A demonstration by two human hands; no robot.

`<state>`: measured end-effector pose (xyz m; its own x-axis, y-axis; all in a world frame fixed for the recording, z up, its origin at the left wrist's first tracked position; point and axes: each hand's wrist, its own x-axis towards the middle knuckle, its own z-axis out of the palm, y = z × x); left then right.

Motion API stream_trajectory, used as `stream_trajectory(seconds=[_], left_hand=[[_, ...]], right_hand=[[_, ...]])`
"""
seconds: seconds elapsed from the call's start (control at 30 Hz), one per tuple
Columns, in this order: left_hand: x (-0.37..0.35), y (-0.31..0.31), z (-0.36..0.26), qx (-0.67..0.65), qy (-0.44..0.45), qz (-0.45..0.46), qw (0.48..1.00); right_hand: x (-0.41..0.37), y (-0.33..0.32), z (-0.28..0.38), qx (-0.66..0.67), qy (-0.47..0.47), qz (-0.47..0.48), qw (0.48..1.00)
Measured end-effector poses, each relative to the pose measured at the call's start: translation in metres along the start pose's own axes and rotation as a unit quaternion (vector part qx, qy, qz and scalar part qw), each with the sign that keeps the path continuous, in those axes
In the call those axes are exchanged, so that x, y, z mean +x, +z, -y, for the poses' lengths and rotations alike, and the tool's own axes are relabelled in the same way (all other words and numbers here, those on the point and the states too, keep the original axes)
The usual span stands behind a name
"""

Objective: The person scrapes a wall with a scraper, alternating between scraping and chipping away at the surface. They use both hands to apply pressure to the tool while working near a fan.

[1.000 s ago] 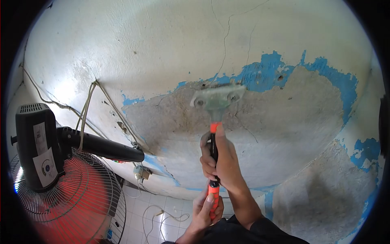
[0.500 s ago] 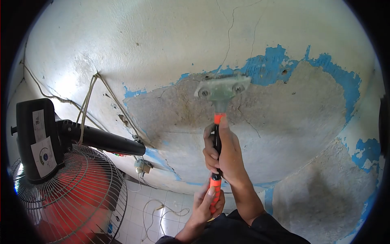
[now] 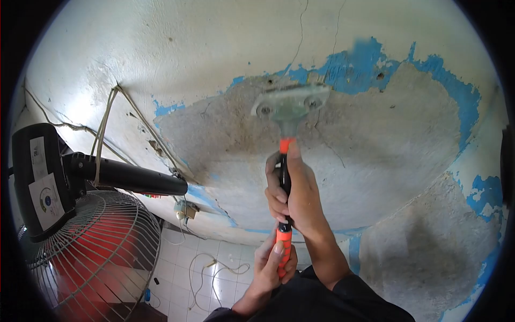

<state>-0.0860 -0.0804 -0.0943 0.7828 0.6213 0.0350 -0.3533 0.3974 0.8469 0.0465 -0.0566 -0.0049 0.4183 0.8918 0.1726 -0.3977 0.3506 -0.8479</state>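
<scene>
Both of my hands are closed round one long-handled scraper (image 3: 290,110), which has a wide, translucent greenish head with two screws and a black and orange handle. My right hand (image 3: 295,190) grips the black shaft just below the upper orange collar. Lower down, my left hand (image 3: 273,265) wraps the orange grip at the handle's end. The scraper's head overlaps the upper edge of a bare grey plaster patch (image 3: 370,145) on the wall. Along that edge runs a ragged strip of blue paint (image 3: 354,67), with cream paint (image 3: 225,37) above it.
A fan with a wire guard (image 3: 102,252) and black post (image 3: 134,176) stands at the left. Behind it, a cable (image 3: 107,115) hangs on the wall near a socket (image 3: 186,209). Another cable (image 3: 214,263) lies loosely on white floor tiles (image 3: 177,273).
The view has shifted slightly, so the wall patch sits higher and the fan further left. Both hands keep their hold on the scraper, whose head stays near the patch's upper edge.
</scene>
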Motion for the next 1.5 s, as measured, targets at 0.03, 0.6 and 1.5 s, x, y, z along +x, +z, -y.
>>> stream_trajectory(seconds=[0.03, 0.6, 1.5], left_hand=[[0.002, 0.001, -0.003, 0.000, 0.003, 0.003, 1.000], [-0.005, 0.001, -0.010, 0.017, -0.009, -0.013, 1.000], [-0.008, 0.002, -0.006, 0.023, 0.005, -0.014, 1.000]], right_hand=[[0.001, 0.002, 0.003, 0.000, -0.002, -0.006, 1.000], [0.003, 0.001, -0.001, 0.005, -0.029, 0.018, 0.999], [-0.002, 0.000, -0.007, 0.013, -0.015, 0.012, 1.000]])
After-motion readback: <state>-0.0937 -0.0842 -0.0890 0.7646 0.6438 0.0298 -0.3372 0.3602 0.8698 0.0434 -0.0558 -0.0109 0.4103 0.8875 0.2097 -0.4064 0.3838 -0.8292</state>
